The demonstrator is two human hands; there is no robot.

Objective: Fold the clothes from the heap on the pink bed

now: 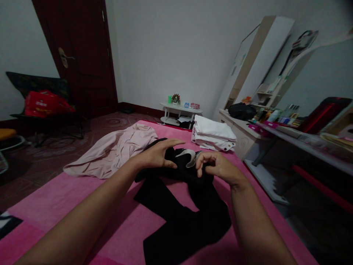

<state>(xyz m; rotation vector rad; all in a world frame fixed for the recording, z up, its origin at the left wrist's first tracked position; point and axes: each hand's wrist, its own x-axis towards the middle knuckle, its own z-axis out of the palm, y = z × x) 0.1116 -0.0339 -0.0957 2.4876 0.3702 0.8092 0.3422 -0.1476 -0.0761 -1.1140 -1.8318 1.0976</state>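
A black garment (190, 232) lies rumpled on a pink bedspread (116, 224), its long narrow parts spread toward me. A pale grey-white band (189, 157), perhaps a neckline or lining, shows at its far end. My left hand (157, 154) is over the garment's far left part, with thumb and fingers spread apart and nothing between them. My right hand (216, 167) is at the far right part, beside the pale band. Its fingers are curled down onto the black cloth, and their tips partly hide the hold.
A pale pink garment (118, 151) lies spread at the far left of the bed. Folded white clothes (213, 132) are stacked at the far right. Beyond stands a small white table (180, 108). A cluttered dresser (242, 134) lines the right side; a chair holds a red bag (45, 104).
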